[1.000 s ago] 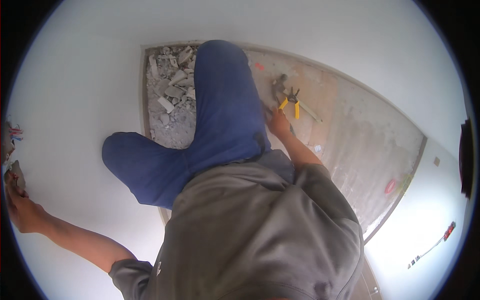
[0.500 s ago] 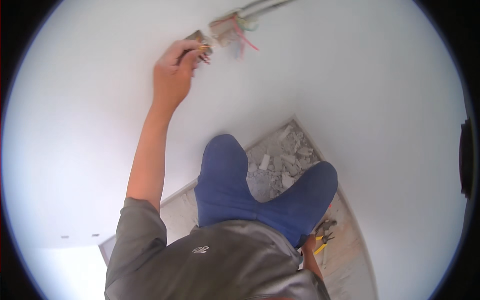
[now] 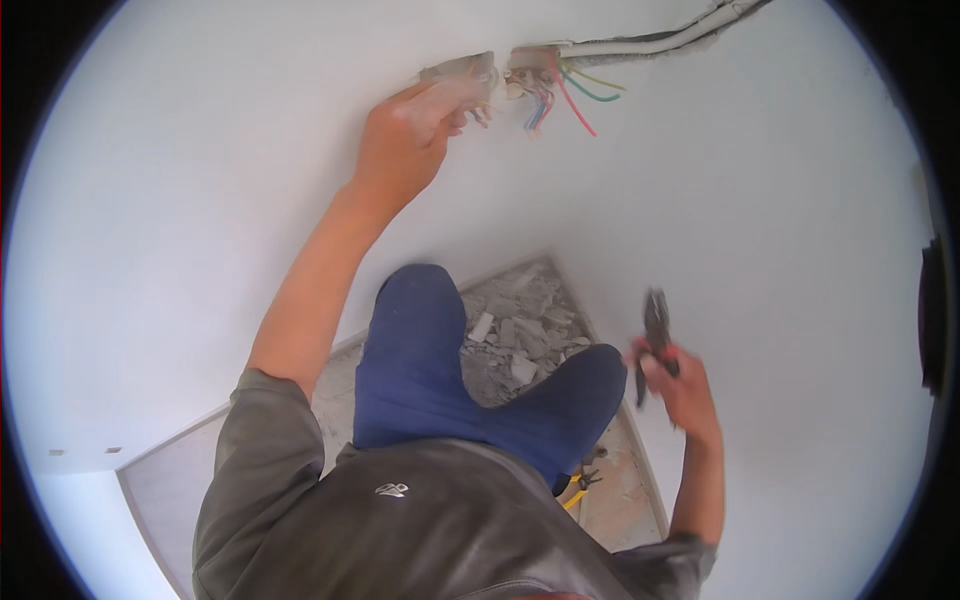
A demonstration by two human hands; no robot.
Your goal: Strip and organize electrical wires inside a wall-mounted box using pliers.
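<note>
My left hand (image 3: 405,140) is up at the left wall box (image 3: 470,68), its fingers closed and smeared by motion around a thin electrical wire (image 3: 487,105). Other short wire ends hang just below the fingers. Beside it, a second wall box (image 3: 533,58) has loose wires hanging out: a red wire (image 3: 577,108), a green wire (image 3: 592,93) and a bundle of blue and reddish wires (image 3: 540,108). On the right, my right hand (image 3: 688,390) grips a pair of pliers (image 3: 656,318) with red and black handles, jaws pointing up, held away from the boxes.
Pale conduits (image 3: 660,45) run in a chase cut in the white wall to the right box. Broken plaster rubble (image 3: 520,325) lies in the corner between my knees. Yellow-handled pliers (image 3: 577,495) lie on the floor by my right thigh.
My right hand has risen from beside the tools on the floor and now holds the pliers. My left hand stays at the left box; the whole view has shifted.
</note>
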